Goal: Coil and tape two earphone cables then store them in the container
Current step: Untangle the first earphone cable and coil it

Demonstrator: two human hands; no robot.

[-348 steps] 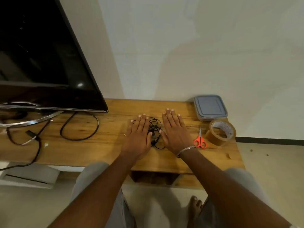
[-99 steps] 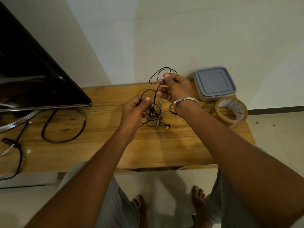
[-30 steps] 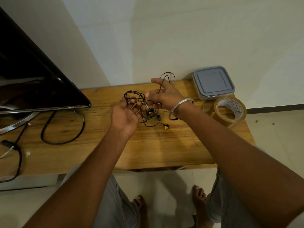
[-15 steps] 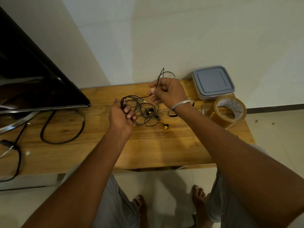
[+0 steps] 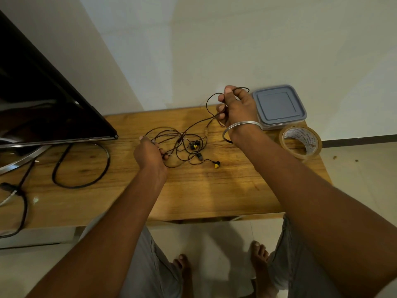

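A tangle of thin black earphone cables (image 5: 182, 145) lies on the wooden table (image 5: 214, 186), with yellow-tipped earbuds (image 5: 216, 164) loose beside it. My left hand (image 5: 149, 154) grips cable strands at the tangle's left side, just above the table. My right hand (image 5: 237, 107) is raised near the back edge and pinches a loop of cable that stretches down to the tangle. The grey lidded container (image 5: 278, 106) stands at the back right, with a roll of brown tape (image 5: 300, 141) in front of it.
A dark TV screen (image 5: 43, 100) on a metal stand fills the left side, with thick black cords (image 5: 81, 168) looping over the table there. The wall runs right behind the table. My bare feet are on the tiled floor below.
My hands have drawn apart: the right hand lifted its loop up and to the right, the left lowered toward the table. The tangle has spread out between them.
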